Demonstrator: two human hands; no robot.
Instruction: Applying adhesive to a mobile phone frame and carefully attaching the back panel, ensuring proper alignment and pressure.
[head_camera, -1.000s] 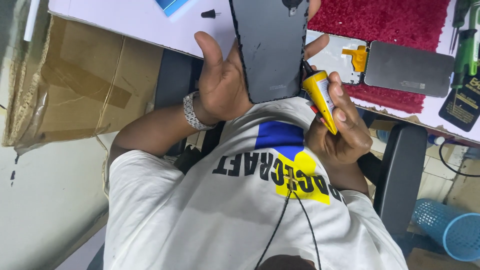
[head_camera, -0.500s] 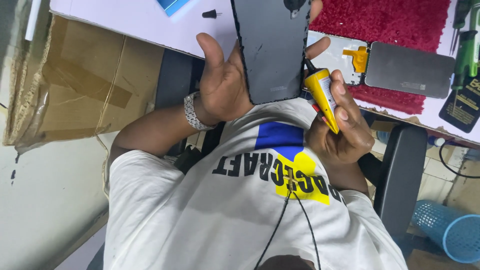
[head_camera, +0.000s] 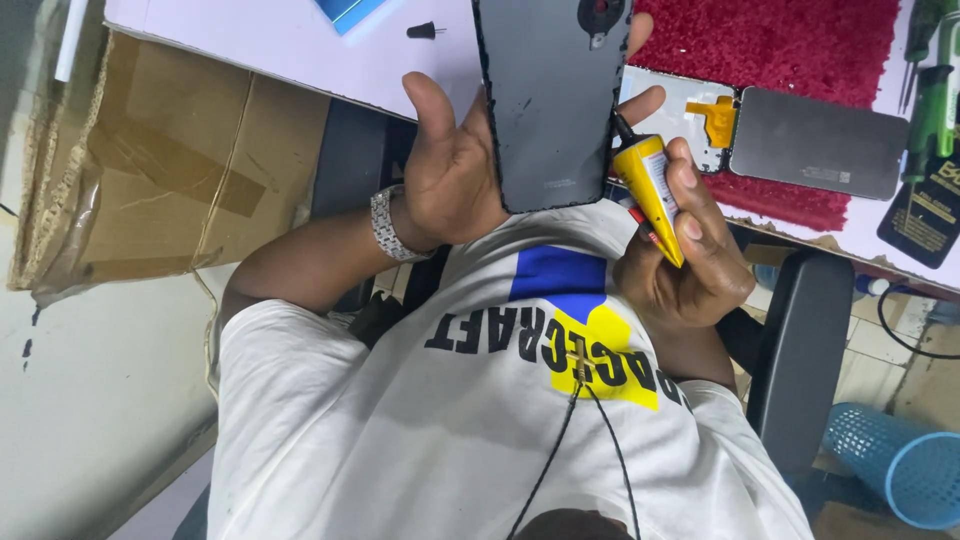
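Little has shifted over the last second: the yellow glue tube has been tipped slightly and its black nozzle brought a touch nearer the edge of the dark phone back cover, which has been kept upright in the top centre of the frame. The tube is gripped by the closed fingers of the right hand, seen right of centre, with the thumb pressed along the tube's side and the nozzle aimed up at the cover's lower right edge. The cover is cradled by the left hand, left of centre; its thumb is raised free beside the cover's left edge, while the fingertips are seen curling round the right edge, so the panel is held from behind. A silver wristwatch is worn on the left wrist. Behind the hands, along the top of the frame, a white table is seen, with a red mat laid at the upper right. On that mat an opened phone body, with an orange part and a grey plate, is lying just beside the right hand. A green-handled tool is resting at the far right edge. A cardboard box is standing at the left, and a blue mesh basket is seen at the lower right.
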